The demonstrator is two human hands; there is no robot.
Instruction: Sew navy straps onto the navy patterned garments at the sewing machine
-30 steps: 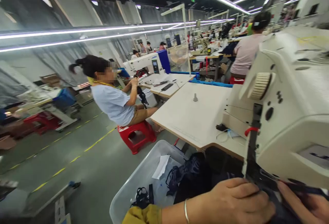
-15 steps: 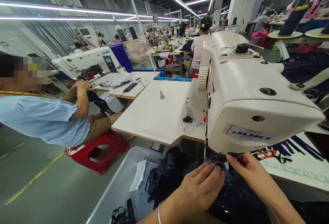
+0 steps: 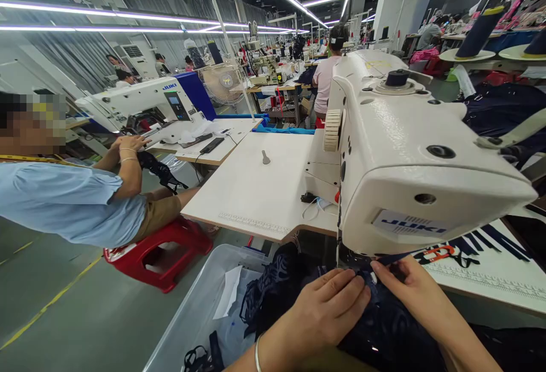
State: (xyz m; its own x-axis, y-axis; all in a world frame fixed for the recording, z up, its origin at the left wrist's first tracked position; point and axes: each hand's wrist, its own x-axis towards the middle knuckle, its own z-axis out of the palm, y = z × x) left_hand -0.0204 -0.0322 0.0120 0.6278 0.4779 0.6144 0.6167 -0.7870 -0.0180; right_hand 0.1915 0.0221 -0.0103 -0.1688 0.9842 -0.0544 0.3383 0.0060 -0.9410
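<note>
Head view: dark fabric (image 3: 388, 329) at the sewing machine (image 3: 426, 150)

The right grip (image 3: 412, 286) pinches the fabric below the machine's head; the left grip (image 3: 326, 306) lies on it, thumb hidden, so I cannot tell whether it clasps. A white table (image 3: 247, 190) adjoins, under strip lights (image 3: 324, 0). The frame's left edge cuts off a seated co-worker (image 3: 72, 201); the fabric's lower end runs out of view.

Near machine (image 3: 426, 139), JUKI; far machine (image 3: 132, 98), JUKI
</note>
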